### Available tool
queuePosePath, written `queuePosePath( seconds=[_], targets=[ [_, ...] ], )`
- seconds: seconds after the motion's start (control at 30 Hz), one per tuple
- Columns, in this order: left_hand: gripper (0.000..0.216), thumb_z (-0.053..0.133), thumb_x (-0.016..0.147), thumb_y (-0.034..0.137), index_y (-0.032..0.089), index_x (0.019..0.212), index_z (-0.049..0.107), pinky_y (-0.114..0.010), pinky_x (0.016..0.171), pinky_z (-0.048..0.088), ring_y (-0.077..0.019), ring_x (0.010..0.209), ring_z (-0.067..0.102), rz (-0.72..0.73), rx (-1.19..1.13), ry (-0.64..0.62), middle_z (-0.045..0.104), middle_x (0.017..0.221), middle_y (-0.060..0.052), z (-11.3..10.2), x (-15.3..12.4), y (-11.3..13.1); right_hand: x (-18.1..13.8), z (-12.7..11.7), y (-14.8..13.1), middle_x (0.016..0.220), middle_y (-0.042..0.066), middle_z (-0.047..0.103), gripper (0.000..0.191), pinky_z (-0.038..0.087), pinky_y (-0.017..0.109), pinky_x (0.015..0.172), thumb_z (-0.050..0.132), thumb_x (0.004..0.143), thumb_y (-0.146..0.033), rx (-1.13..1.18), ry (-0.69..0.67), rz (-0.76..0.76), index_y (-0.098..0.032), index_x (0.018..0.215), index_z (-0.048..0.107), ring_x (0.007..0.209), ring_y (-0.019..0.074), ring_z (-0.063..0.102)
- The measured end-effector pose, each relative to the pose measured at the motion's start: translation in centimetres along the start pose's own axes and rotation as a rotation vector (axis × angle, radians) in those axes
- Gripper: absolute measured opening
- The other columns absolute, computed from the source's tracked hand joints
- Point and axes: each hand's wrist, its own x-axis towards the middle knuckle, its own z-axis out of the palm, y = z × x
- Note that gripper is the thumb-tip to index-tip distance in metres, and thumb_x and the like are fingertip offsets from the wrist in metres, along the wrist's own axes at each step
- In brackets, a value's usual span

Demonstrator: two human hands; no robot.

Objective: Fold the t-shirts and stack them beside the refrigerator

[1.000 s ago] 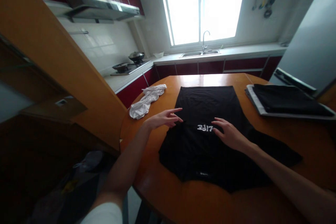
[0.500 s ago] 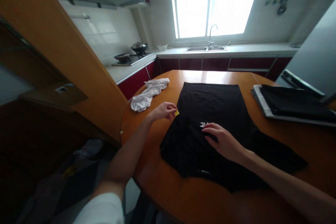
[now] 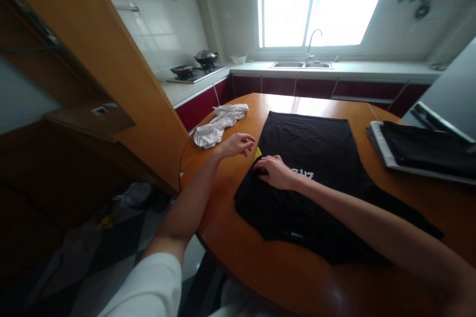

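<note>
A black T-shirt with white printing lies spread on the wooden table. At its left edge a small patch of yellow shows; what it is, I cannot make out. My right hand has its fingers curled onto the shirt fabric just below that patch, gripping a fold, with the fingertips partly hidden. Just left of the shirt's edge hovers my left hand, its fingers loosely apart and nothing seen between them.
Crumpled white cloth lies at the table's far left. On the right is a stack of folded dark and white clothing. The round wooden table curves in front of me. Behind it are a counter with a sink and a stove.
My right hand has moved left from the white printing to the shirt's left edge and closed on fabric. My left hand has come away from the yellow patch. The view has shifted slightly.
</note>
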Motion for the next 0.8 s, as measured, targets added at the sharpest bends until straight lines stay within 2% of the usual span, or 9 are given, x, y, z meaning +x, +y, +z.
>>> queuePosePath(
  seconds=[0.1,0.2,0.27,0.37,0.5,0.63,0.7,0.8],
  targets=[
    [0.046,0.061,0.089,0.048,0.011,0.117,0.065,-0.027,0.066,0.053,-0.0174,0.074,0.070,-0.004,0.074,0.081,0.073,0.092,-0.009,-2.5,-1.2,0.3,2.5,-1.0,0.1,0.078,0.000,0.065,0.004,0.038,0.027,0.070,0.068,0.077,-0.015,0.102,0.070,0.044,-0.017,0.081,0.069,0.072,0.0151,0.056],
    [0.050,0.059,0.089,0.053,0.011,0.115,0.066,-0.031,0.084,0.051,-0.0220,0.096,0.067,0.019,0.137,0.197,0.072,0.105,-0.012,-4.0,-3.7,-0.1,4.9,-1.9,-0.1,0.078,0.001,0.065,0.005,0.038,0.025,0.067,0.066,0.077,-0.014,0.193,0.156,0.048,-0.015,0.082,0.068,0.071,0.0143,0.055],
    [0.059,0.056,0.088,0.060,0.012,0.122,0.064,-0.032,0.084,0.050,-0.0240,0.100,0.065,-0.039,0.115,0.223,0.070,0.112,-0.013,-3.8,-6.3,-0.6,6.0,-2.2,-0.2,0.077,0.001,0.066,0.006,0.040,0.026,0.068,0.065,0.079,-0.013,0.243,0.181,0.056,-0.014,0.084,0.068,0.072,0.0147,0.056],
    [0.074,0.053,0.086,0.069,0.013,0.134,0.058,-0.033,0.078,0.051,-0.0253,0.096,0.063,-0.183,0.044,0.206,0.068,0.113,-0.013,-1.2,-10.9,-1.0,7.0,-2.4,-0.3,0.080,0.002,0.068,0.009,0.043,0.026,0.072,0.064,0.079,-0.012,0.292,0.188,0.065,-0.014,0.086,0.070,0.076,0.0159,0.059],
    [0.074,0.068,0.079,0.063,0.018,0.136,0.057,-0.034,0.076,0.050,-0.0231,0.087,0.061,-0.244,0.089,0.226,0.066,0.109,-0.010,4.4,-15.1,-0.4,7.5,-2.0,-0.3,0.081,0.002,0.069,0.013,0.044,0.026,0.073,0.067,0.076,-0.012,0.277,0.153,0.056,-0.014,0.088,0.072,0.077,0.0164,0.060],
    [0.047,0.073,0.077,0.037,0.022,0.120,0.064,-0.033,0.071,0.050,-0.0216,0.080,0.060,-0.247,0.172,0.319,0.067,0.100,-0.006,8.6,-16.0,0.2,7.4,-1.9,-0.3,0.078,0.000,0.067,0.010,0.043,0.025,0.072,0.067,0.077,-0.011,0.288,0.129,0.000,-0.013,0.085,0.071,0.074,0.0146,0.058],
    [0.045,0.069,0.077,0.025,0.023,0.122,0.063,-0.034,0.076,0.052,-0.0223,0.084,0.063,-0.206,0.181,0.364,0.068,0.104,-0.006,9.5,-16.1,0.2,6.8,-2.6,-0.2,0.079,0.000,0.067,0.009,0.044,0.025,0.073,0.066,0.079,-0.012,0.308,0.114,-0.063,-0.013,0.086,0.071,0.074,0.0141,0.057],
    [0.048,0.062,0.080,0.016,0.026,0.128,0.059,-0.036,0.085,0.052,-0.0228,0.094,0.064,-0.104,0.236,0.431,0.067,0.110,-0.006,10.1,-16.5,0.1,5.0,-4.4,0.0,0.086,0.002,0.068,0.012,0.046,0.026,0.076,0.064,0.080,-0.011,0.348,0.026,-0.207,-0.013,0.090,0.071,0.078,0.0147,0.059]
  ],
)
